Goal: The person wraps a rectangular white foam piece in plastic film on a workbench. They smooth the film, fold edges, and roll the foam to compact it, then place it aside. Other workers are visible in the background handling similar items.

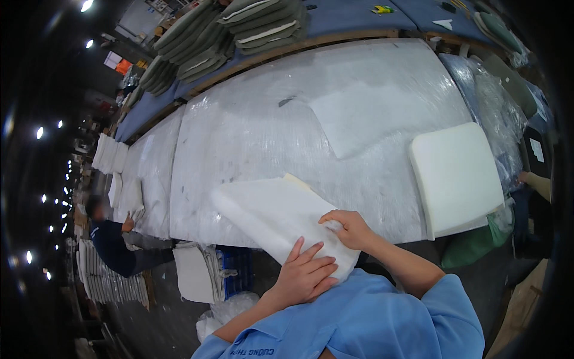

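Observation:
A white foam pad with a soft white wadding cover (pixel 263 206) lies at a slant over the near edge of the table, its near end against my body. A strip of yellowish foam (pixel 297 180) shows at its far edge. My left hand (pixel 306 273) lies on the near end of the pad, fingers stretched out and spread. At the pad's right edge my right hand (pixel 348 230) is closed, with the white wadding pinched in its curled fingers.
A cream foam cushion pad (pixel 457 179) lies at the table's right end. The table (pixel 239 149) is wrapped in clear film. Grey-green cushions (pixel 269 27) are stacked beyond it. A co-worker (pixel 113 239) stands at the left, near white pads (pixel 194 272). Another person's hand (pixel 526 178) shows at far right.

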### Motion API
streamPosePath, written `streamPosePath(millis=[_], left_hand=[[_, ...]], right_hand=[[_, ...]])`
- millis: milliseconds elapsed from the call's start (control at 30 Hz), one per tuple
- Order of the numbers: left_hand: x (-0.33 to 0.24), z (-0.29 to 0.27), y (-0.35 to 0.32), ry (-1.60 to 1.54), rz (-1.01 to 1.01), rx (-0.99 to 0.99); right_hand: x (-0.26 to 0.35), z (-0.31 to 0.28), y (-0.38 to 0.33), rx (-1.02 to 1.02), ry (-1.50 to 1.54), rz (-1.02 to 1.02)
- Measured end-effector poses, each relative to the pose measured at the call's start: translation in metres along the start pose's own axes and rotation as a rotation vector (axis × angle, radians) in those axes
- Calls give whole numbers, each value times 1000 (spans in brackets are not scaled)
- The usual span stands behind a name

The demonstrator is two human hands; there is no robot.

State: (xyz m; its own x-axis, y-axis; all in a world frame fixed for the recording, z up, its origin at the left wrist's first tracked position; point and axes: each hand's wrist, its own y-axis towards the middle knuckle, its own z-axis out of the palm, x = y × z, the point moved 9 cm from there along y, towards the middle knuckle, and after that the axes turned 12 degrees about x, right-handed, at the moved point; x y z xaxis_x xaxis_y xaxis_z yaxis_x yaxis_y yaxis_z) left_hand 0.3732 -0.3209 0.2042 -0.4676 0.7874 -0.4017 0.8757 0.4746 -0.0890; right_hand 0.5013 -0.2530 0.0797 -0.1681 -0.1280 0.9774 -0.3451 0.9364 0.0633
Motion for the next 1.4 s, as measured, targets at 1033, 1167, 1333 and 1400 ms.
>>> streamPosePath(millis=[1033, 1167, 1333, 1400], left_hand=[[109, -20, -57, -124, -397, -763], [110, -23, -54, -115, -403, -762], [116, -19, -50, -175, -462, -772], [113, -23, -40, -201, -459, -782]], right_hand=[[49, 40, 29, 154, -594, 8], [34, 9, 35, 129, -589, 176], [82, 24, 32, 180, -436, -12], [67, 31, 32, 222, -518, -1]])
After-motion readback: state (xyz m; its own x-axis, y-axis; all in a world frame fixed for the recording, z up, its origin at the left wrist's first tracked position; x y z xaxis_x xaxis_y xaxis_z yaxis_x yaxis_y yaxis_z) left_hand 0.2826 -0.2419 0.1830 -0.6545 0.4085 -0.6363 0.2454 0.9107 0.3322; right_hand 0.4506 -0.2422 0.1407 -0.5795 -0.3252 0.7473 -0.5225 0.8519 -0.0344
